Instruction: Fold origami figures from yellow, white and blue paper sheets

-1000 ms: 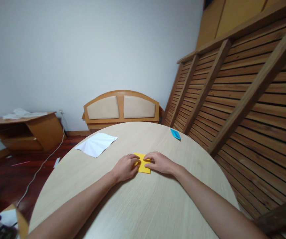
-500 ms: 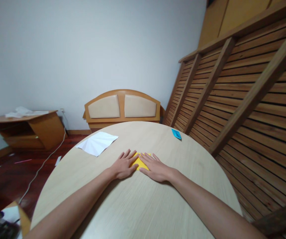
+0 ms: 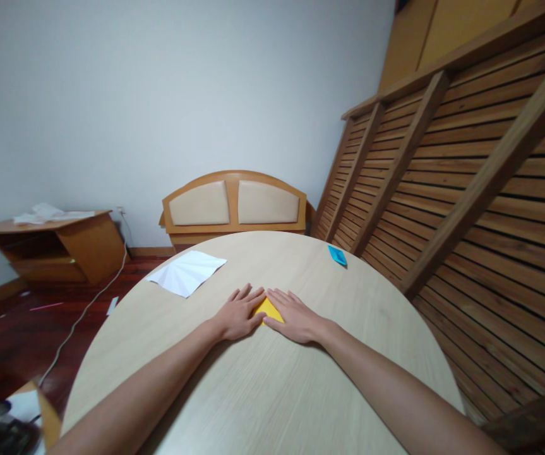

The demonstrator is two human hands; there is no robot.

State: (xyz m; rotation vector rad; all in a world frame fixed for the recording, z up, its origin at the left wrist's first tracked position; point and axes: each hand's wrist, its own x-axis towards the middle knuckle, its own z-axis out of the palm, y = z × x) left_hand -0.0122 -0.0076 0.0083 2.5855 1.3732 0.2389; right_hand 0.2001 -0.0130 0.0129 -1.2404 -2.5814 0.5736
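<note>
A small folded yellow paper (image 3: 266,311) lies flat near the middle of the round light-wood table (image 3: 276,392). My left hand (image 3: 239,313) lies palm down over its left part, fingers stretched out. My right hand (image 3: 292,315) lies palm down over its right part, fingers stretched out too. Their fingertips almost meet above the paper, and only a small yellow wedge shows between them.
A creased white sheet (image 3: 185,272) rests at the table's far left edge, and a small blue folded paper (image 3: 337,255) at the far right. Slatted wooden frames (image 3: 443,189) lean close on the right. A headboard (image 3: 234,205) and a low cabinet (image 3: 59,246) stand by the wall.
Both hands went from curled fingertips pinching the yellow paper to flat palms pressing it, and they slid closer together, covering more of the paper.
</note>
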